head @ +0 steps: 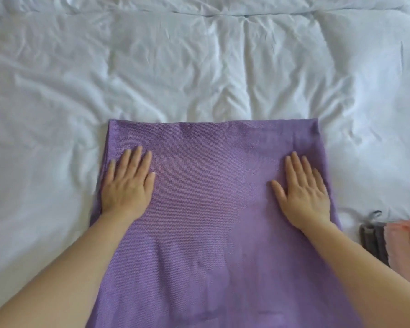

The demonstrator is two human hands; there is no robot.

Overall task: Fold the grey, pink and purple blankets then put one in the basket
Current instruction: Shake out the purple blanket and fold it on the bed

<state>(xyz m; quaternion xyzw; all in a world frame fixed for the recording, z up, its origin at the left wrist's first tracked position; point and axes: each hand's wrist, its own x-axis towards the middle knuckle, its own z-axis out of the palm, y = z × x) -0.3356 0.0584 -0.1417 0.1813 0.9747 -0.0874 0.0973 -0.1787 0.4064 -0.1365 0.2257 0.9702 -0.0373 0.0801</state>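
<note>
The purple blanket (211,209) lies flat on the bed in front of me, folded into a long band with a straight far edge. My left hand (128,183) rests palm down near its left edge, fingers spread. My right hand (303,192) presses flat near its right edge, fingers spread too. Neither hand grips the cloth. At the right edge of the view lie the grey blanket (374,242) and, over it, the pink blanket (405,247), both folded and partly cut off. No basket is in view.
A white, wrinkled duvet (199,67) covers the whole bed around and beyond the purple blanket. A small dark loop (375,214) sticks out by the grey blanket.
</note>
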